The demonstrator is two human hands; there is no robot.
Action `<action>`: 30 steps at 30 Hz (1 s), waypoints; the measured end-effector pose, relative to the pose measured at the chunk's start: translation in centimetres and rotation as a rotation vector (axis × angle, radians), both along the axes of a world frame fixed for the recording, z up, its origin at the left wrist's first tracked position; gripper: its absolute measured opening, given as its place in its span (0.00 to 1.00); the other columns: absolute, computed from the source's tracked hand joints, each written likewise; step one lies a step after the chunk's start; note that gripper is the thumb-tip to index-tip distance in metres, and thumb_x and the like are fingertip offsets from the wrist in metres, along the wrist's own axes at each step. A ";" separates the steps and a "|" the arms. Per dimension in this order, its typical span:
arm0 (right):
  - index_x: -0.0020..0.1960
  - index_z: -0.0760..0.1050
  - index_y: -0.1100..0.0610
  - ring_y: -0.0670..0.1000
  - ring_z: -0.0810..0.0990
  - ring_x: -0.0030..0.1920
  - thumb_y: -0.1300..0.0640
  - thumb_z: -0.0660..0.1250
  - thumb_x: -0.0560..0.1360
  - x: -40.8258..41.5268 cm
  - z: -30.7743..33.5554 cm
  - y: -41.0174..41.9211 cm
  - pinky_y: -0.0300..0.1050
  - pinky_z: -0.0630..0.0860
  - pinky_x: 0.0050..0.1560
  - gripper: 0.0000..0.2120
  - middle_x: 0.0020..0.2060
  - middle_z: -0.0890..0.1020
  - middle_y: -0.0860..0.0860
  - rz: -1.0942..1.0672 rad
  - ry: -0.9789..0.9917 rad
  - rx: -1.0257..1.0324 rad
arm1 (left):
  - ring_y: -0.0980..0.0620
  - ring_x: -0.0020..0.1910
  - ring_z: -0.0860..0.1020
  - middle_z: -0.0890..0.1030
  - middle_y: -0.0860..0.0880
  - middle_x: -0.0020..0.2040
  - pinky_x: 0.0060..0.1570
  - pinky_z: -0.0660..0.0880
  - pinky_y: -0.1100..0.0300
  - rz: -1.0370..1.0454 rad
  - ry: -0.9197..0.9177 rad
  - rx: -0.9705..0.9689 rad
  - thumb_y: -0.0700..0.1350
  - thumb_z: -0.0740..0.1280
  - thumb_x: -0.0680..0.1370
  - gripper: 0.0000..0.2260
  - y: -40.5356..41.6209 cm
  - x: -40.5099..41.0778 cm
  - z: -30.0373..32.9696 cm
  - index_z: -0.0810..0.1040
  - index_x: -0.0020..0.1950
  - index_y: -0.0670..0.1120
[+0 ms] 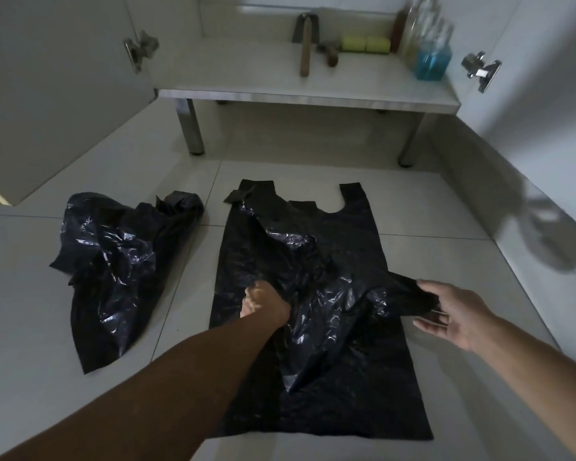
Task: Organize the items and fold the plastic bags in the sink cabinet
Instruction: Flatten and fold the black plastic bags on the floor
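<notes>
A black plastic bag lies spread on the tiled floor, handles pointing toward the cabinet. A second black bag lies rumpled across it. My left hand grips a bunch of this upper bag near the middle. My right hand pinches its right edge and holds it stretched out to the right. A third black bag sits crumpled on the floor to the left.
The open sink cabinet's floor holds a wooden-handled scraper, yellow-green sponges, a blue-liquid bottle and other bottles. Open cabinet doors stand left and right, with hinges showing.
</notes>
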State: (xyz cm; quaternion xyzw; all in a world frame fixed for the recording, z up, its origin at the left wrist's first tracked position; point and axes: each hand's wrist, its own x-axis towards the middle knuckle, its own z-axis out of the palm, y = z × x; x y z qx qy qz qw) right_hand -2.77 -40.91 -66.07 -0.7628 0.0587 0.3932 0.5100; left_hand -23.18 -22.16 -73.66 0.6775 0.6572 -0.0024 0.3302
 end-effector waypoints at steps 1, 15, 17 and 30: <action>0.52 0.76 0.64 0.59 0.81 0.42 0.61 0.72 0.73 0.1 0.1 0.2 0.54 0.81 0.42 0.10 0.46 0.81 0.62 0.020 -0.025 -0.018 | 0.43 0.60 0.77 0.77 0.42 0.61 0.57 0.77 0.52 0.005 -0.010 -0.002 0.49 0.73 0.71 0.23 0.0 0.1 0.0 0.76 0.62 0.41; 0.38 0.74 0.61 0.59 0.81 0.46 0.72 0.60 0.76 -0.3 -0.6 2.6 0.57 0.81 0.48 0.11 0.39 0.78 0.57 -0.120 -0.342 -0.033 | 0.46 0.46 0.80 0.79 0.44 0.51 0.40 0.77 0.60 0.272 -0.430 -0.168 0.39 0.73 0.68 0.22 1.8 1.7 1.2 0.74 0.59 0.37; 0.42 0.76 0.61 0.58 0.79 0.44 0.71 0.60 0.75 -0.7 -0.4 2.1 0.47 0.78 0.45 0.09 0.38 0.78 0.55 -0.248 -0.533 -0.091 | 0.47 0.47 0.74 0.75 0.45 0.50 0.45 0.72 0.60 0.287 -0.474 0.031 0.34 0.69 0.71 0.15 2.4 0.8 3.3 0.73 0.57 0.41; 0.37 0.77 0.61 0.55 0.79 0.32 0.67 0.71 0.68 -5.5 -3.8 -2.8 0.37 0.72 0.25 0.05 0.33 0.79 0.57 0.456 -0.218 -0.427 | 0.38 0.61 0.74 0.74 0.39 0.62 0.60 0.73 0.48 0.069 -0.143 0.043 0.43 0.72 0.71 0.28 1.7 -6.0 1.6 0.66 0.69 0.42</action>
